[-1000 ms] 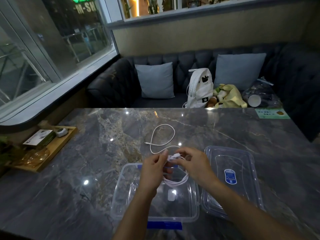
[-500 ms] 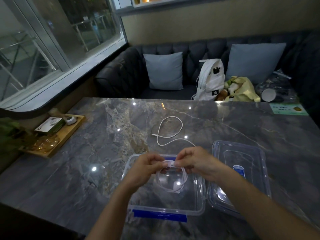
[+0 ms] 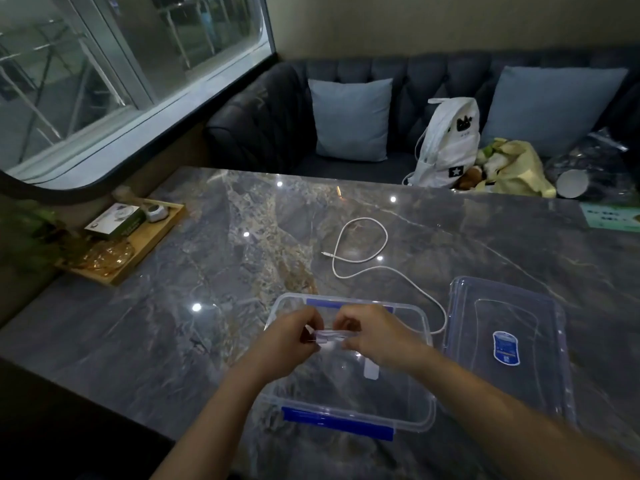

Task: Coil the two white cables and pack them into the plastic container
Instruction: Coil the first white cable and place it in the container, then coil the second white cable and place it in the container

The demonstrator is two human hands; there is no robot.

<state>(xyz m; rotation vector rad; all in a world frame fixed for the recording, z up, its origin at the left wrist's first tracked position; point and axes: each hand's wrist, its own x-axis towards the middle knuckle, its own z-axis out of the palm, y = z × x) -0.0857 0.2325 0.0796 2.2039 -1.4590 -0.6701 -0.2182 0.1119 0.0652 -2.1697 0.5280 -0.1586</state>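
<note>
A coiled white cable (image 3: 329,336), flattened with its long axis running left to right, is pinched at either end by the left hand (image 3: 287,337) and right hand (image 3: 374,336) directly above the open plastic container (image 3: 429,407); the drop looks clear. The second white cable (image 3: 363,261) lies loose on the tabletop (image 3: 207,341) beyond, nearer the right hand, beside the lid (image 3: 512,317).

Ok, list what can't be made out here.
Head view only:
- Held cable: mostly covered by the left hand and right hand; how coiled it is can't be told.
- Loose cable: its near end passes behind the container rim.
- Lid sticker text: too small.
- Small white piece in the container: too blurred.
</note>
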